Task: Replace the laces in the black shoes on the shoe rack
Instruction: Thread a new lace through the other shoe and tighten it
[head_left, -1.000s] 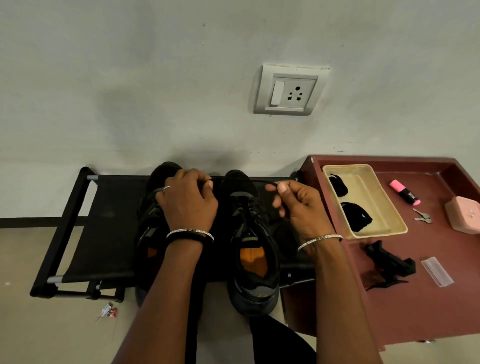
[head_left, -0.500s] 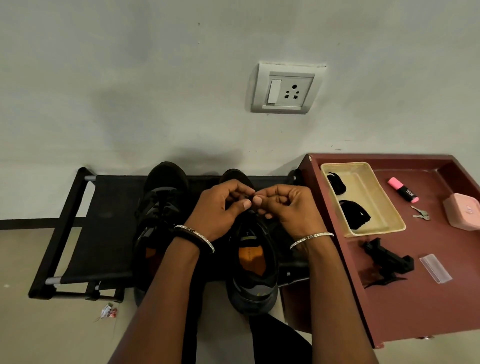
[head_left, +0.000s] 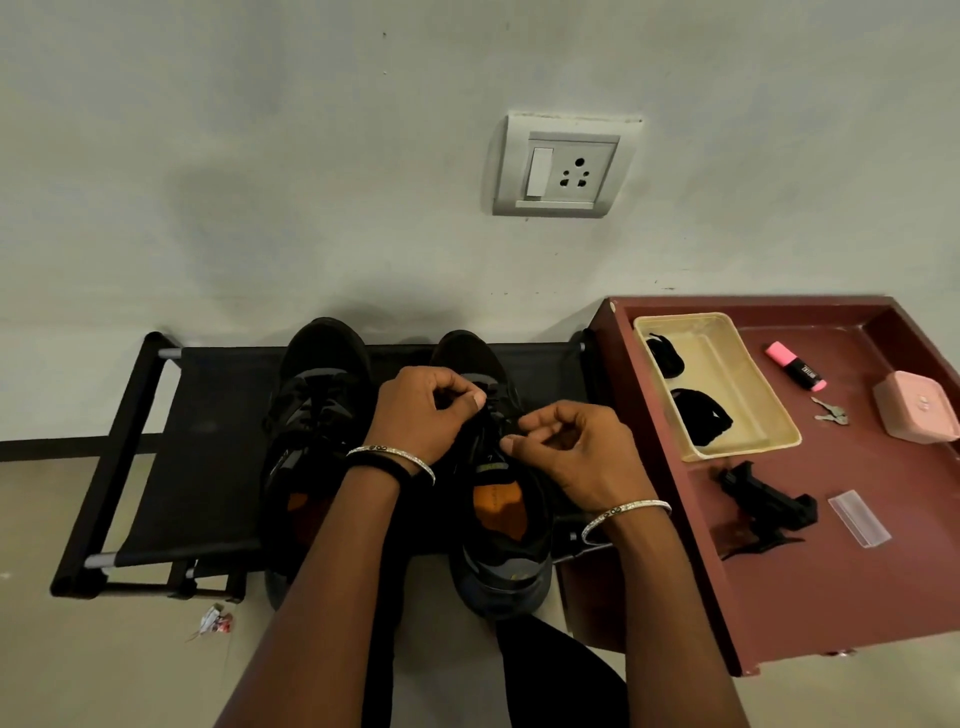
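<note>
L hand (head_left: 421, 410), R hand (head_left: 571, 452) – fingers (head_left: 470, 401) pinch lace (head_left: 491, 422); shoe (head_left: 498, 561) on rack (head_left: 218, 452) by wall (head_left: 311, 156).

The left hand (head_left: 421, 415) and right hand (head_left: 566, 447) cover the eyelets of the right black mesh shoe (head_left: 498, 519). The thin black lace (head_left: 490, 415) they pinch barely shows against it. The left forearm (head_left: 332, 545) hides much of the left black shoe (head_left: 322, 374). The right edge cuts the pale pink square box (head_left: 914, 405). Black bundles (head_left: 698, 415) in the beige plastic tray (head_left: 727, 353) are too dark to identify.
</note>
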